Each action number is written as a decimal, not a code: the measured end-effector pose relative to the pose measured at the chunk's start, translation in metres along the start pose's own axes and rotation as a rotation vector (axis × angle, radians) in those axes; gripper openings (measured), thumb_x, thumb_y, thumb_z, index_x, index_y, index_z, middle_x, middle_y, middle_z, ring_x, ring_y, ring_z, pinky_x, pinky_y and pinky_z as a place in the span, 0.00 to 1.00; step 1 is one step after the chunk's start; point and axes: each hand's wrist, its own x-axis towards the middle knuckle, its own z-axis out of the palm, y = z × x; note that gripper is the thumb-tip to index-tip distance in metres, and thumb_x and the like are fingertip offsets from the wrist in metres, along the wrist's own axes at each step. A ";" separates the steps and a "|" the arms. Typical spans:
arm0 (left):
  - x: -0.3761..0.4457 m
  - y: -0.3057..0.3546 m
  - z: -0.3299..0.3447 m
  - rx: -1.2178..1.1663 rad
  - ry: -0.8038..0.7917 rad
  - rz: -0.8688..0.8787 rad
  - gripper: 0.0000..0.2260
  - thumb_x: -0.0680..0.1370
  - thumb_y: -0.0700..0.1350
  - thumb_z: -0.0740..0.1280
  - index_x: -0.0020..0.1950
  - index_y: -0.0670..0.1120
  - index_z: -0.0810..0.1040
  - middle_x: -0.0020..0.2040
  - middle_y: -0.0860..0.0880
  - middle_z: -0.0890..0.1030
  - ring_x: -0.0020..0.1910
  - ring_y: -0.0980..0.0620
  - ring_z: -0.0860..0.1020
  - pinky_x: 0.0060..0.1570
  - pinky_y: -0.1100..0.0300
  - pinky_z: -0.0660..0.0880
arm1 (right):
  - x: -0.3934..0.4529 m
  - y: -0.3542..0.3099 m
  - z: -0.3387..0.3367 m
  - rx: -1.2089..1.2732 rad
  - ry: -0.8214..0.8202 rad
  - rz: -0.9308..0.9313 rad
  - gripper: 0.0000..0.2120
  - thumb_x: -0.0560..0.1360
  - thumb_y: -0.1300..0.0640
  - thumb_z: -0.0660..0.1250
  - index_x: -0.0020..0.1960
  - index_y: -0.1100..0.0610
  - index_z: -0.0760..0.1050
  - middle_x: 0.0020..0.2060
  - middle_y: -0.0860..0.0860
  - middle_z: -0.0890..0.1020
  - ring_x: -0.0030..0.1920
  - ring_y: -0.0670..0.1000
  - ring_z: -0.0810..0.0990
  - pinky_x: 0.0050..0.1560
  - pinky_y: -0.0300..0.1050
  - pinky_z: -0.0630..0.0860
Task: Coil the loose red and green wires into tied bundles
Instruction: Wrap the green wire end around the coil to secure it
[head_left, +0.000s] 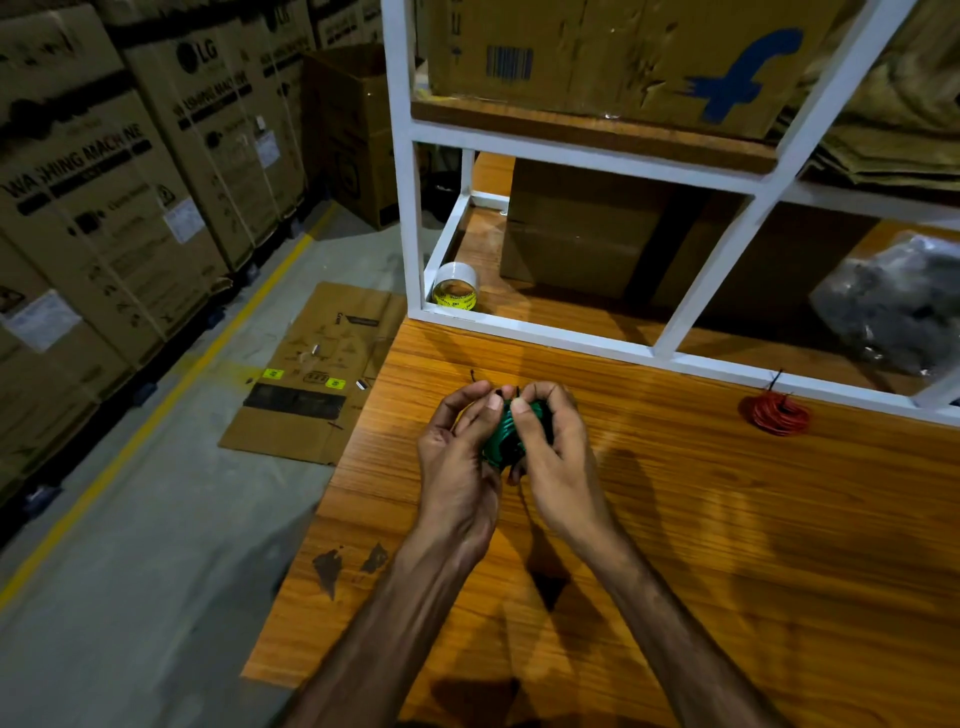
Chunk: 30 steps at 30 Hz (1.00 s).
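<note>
Head view, looking down over the wooden table (675, 519): both hands meet above it with the green wire coil (511, 434) clasped between them. The left hand (457, 441) curls round the coil's left side, its thumb and fingertips pinching at the top; the right hand (553, 436) wraps the right side, its thumb pressed on the green turns. At the top of the coil, between the fingertips, short black tie ends (493, 387) stick up, so my guess is the tie is being twisted closed right now. Well off to the right of the right hand, near the white shelf frame (540, 327), the red wire coil (778, 413) lies on the table, seemingly bound already, with a dark tie tail standing up from it. Beyond the left hand, a roll of tape (456, 287) sits on the lower shelf. The risk from here is slack: if either pinch loosens before the twist bites, the springy green turns could fan open and the bundle would need rewinding. Twisting too hard could snap the thin tie.
</note>
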 end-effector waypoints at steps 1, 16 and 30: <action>-0.001 0.001 0.001 0.011 0.000 0.009 0.11 0.74 0.37 0.71 0.55 0.44 0.78 0.51 0.44 0.86 0.48 0.49 0.85 0.36 0.56 0.80 | -0.001 -0.002 -0.001 0.004 -0.024 -0.001 0.04 0.86 0.52 0.61 0.52 0.46 0.72 0.53 0.55 0.74 0.47 0.53 0.78 0.32 0.40 0.76; -0.022 0.014 0.020 0.115 -0.060 0.216 0.13 0.72 0.35 0.71 0.56 0.41 0.80 0.50 0.43 0.86 0.51 0.49 0.85 0.49 0.58 0.82 | 0.001 -0.057 -0.021 0.088 -0.107 0.053 0.05 0.80 0.55 0.67 0.46 0.49 0.77 0.56 0.53 0.74 0.58 0.57 0.78 0.38 0.48 0.84; -0.049 0.033 0.044 -0.031 -0.107 0.142 0.15 0.72 0.34 0.69 0.59 0.40 0.78 0.51 0.41 0.86 0.50 0.47 0.86 0.43 0.55 0.84 | -0.007 -0.097 -0.030 -0.009 -0.061 -0.036 0.05 0.77 0.58 0.73 0.43 0.52 0.82 0.54 0.45 0.76 0.60 0.47 0.79 0.47 0.46 0.85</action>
